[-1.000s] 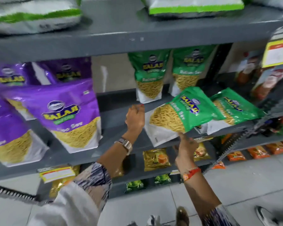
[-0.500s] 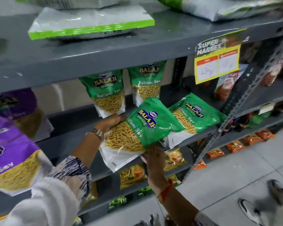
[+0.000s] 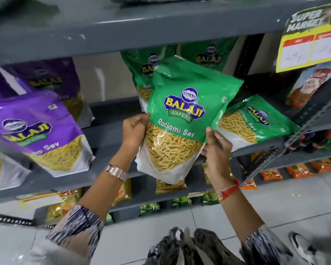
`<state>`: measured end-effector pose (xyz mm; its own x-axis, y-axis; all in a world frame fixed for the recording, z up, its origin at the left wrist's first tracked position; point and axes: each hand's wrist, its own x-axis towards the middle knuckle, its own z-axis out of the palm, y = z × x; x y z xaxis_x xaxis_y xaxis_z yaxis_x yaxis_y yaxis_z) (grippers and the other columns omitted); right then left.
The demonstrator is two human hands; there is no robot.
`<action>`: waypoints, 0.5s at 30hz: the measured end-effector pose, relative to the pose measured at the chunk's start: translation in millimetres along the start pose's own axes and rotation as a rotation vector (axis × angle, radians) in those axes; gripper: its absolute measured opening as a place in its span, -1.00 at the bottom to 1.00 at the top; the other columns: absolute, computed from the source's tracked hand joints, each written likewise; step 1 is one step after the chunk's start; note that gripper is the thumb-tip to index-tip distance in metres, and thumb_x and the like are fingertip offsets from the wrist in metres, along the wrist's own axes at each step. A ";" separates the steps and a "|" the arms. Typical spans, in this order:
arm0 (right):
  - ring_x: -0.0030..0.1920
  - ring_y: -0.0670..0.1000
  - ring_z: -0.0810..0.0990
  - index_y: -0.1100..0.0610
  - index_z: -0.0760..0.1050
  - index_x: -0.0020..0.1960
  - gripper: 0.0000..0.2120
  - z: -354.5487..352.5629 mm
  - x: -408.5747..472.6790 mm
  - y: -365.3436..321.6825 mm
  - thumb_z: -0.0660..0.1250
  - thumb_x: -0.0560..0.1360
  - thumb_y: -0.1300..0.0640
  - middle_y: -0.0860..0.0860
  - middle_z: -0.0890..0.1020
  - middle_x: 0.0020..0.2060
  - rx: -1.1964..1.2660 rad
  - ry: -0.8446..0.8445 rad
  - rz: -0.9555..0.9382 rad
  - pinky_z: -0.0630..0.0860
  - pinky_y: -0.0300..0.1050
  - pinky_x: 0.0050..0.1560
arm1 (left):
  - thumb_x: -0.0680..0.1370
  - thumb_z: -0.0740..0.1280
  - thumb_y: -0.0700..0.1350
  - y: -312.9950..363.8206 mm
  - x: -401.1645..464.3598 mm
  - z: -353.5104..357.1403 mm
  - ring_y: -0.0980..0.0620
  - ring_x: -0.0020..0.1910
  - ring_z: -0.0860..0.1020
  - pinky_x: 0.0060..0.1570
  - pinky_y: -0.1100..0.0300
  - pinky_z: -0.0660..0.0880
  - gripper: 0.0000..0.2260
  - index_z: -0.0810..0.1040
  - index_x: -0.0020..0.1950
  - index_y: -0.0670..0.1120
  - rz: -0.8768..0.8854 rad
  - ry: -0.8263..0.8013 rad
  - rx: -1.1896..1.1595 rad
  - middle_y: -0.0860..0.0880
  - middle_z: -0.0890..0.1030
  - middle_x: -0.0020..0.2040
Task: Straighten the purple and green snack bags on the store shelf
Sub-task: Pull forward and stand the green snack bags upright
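I hold a green snack bag (image 3: 182, 113) almost upright in front of the grey shelf (image 3: 107, 134). My left hand (image 3: 134, 131) grips its left edge and my right hand (image 3: 217, 144) grips its lower right edge. Behind it two more green bags (image 3: 141, 69) stand against the back. Another green bag (image 3: 256, 121) lies tilted on the shelf to the right. A purple snack bag (image 3: 36, 131) leans at the left, with a further purple bag (image 3: 52, 79) standing behind it.
A yellow price sign (image 3: 311, 37) hangs from the upper shelf at the right. A slotted metal upright (image 3: 287, 142) runs diagonally at the right. Lower shelves hold small orange and yellow packets (image 3: 271, 174). A shoe (image 3: 302, 245) stands on the tiled floor.
The green bag has been lifted off the shelf and turned from lying on its side to nearly upright. My right hand moved from under it to its right edge.
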<state>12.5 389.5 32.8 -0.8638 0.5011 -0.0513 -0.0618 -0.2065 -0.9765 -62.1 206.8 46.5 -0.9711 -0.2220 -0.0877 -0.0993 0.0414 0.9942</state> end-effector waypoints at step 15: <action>-0.17 -0.21 0.63 0.07 0.61 -0.03 -0.85 29.8 10.8 -19.3 0.26 0.54 0.15 -0.12 0.67 -0.19 -0.083 -0.188 -0.235 0.58 -0.16 -0.05 | 0.53 0.19 -0.29 6.4 -37.2 -42.1 0.17 -0.35 0.56 -0.25 0.25 0.50 -0.75 0.54 -0.25 -0.03 0.079 0.119 -0.161 0.08 0.61 -0.36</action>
<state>-10.5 373.8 57.3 -0.9086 0.3612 0.2096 -0.2360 -0.0302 -0.9713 -17.6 174.3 58.8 -0.9410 -0.3382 -0.0104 0.0218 -0.0911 0.9956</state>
